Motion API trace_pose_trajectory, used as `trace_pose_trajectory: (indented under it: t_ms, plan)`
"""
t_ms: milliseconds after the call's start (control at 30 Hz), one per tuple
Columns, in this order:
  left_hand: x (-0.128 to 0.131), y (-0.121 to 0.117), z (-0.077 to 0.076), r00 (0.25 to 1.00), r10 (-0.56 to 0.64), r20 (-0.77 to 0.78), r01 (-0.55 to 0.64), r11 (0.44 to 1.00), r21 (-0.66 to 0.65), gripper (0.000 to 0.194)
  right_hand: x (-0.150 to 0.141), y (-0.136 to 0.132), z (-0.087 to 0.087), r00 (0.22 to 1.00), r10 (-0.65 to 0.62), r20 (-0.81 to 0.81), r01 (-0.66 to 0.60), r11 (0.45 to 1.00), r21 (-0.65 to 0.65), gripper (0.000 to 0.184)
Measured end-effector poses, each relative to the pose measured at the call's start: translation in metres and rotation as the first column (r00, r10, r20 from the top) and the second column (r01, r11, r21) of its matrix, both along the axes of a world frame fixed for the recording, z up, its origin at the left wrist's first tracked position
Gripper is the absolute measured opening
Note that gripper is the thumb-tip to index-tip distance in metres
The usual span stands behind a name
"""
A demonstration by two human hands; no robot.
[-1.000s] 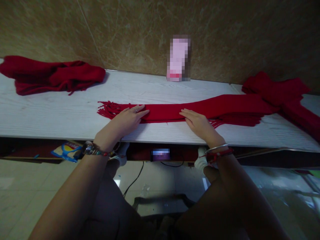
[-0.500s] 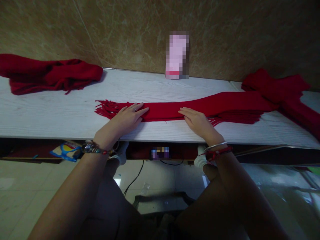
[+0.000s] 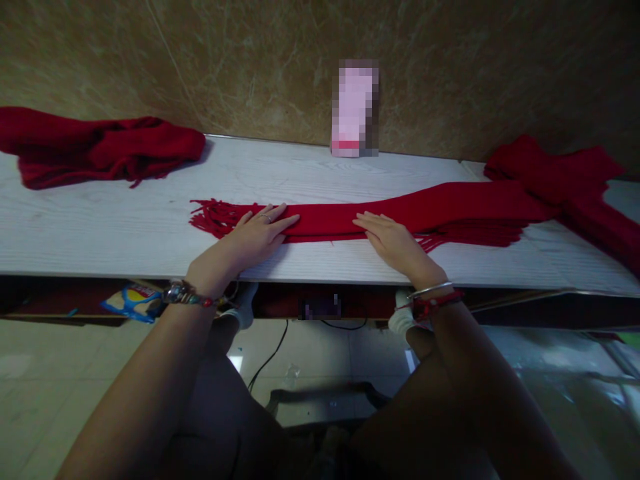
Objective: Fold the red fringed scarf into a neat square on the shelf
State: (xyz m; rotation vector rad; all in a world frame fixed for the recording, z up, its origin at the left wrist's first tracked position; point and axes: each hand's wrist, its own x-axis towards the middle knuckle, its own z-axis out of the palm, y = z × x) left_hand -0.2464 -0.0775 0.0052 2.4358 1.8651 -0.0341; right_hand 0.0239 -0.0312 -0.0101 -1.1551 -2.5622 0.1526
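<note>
A red fringed scarf (image 3: pixel 327 220) lies folded lengthwise in a narrow strip across the white table, its tassels at the left end and along the lower edge on the right. My left hand (image 3: pixel 259 235) rests flat on the scarf near its left tassels, fingers spread. Farther right, my right hand (image 3: pixel 393 241) lies on the strip with its fingers stretched out to the left. Neither hand grips the cloth. The scarf's right part widens and meets a rumpled red cloth (image 3: pixel 555 173); where one ends and the other begins is hard to tell.
Another crumpled red cloth (image 3: pixel 110 150) lies at the table's back left. A blurred pink object (image 3: pixel 354 110) leans against the marbled wall (image 3: pixel 260 73). Below the white table's (image 3: pixel 150 233) front edge is a shelf with a blue-and-white packet (image 3: pixel 133 303) and a dark cable (image 3: pixel 270 357).
My right hand has shifted very slightly to the left on the scarf. My left hand and the cloths look almost the same. The blurred item on the lower shelf has gone dark.
</note>
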Motion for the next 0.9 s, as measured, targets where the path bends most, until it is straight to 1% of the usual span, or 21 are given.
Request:
trace_pose_trajectory:
  t_ms: [133,167,300,367,533,667,733,900]
  plan:
    - [-0.004,-0.001,0.003,1.0,-0.019,0.024,0.018,0.998,0.065,0.047,0.002,-0.001,0.001,0.999,-0.015,-0.04,0.016,0.999,0.043,0.045]
    - [-0.004,-0.002,0.004,0.999,-0.022,0.024,0.02,0.998,0.061,0.047,0.003,-0.001,0.001,0.999,-0.014,-0.038,0.015,0.999,0.046,0.045]
    - [-0.002,-0.006,0.006,1.0,-0.007,-0.023,0.005,0.998,-0.066,0.047,0.004,-0.001,0.0,1.0,0.013,0.016,-0.014,1.0,0.021,0.043]
    - [0.0,-0.007,0.006,0.999,0.003,-0.042,-0.008,0.994,-0.105,0.047,0.004,-0.001,0.0,1.0,0.015,0.023,-0.015,1.0,0.025,0.042]
    - [0.002,-0.007,0.009,0.999,0.017,-0.041,-0.022,0.992,-0.127,0.047,0.004,-0.001,0.0,1.0,0.026,0.012,-0.026,0.998,0.052,0.042]
    - [0.0,-0.007,0.011,1.0,0.013,-0.012,-0.014,0.996,-0.091,0.047,0.005,-0.002,0.001,1.0,0.014,-0.027,-0.011,0.996,0.09,0.042]
    - [0.0,-0.006,0.011,1.0,0.013,0.003,-0.013,0.996,-0.093,0.047,0.004,-0.003,0.001,0.999,0.013,-0.05,-0.007,0.994,0.107,0.042]
    - [0.003,-0.008,0.013,0.997,0.07,-0.034,-0.076,0.974,-0.212,0.049,0.004,-0.004,0.002,0.998,0.055,0.0,-0.055,0.996,0.071,0.04]
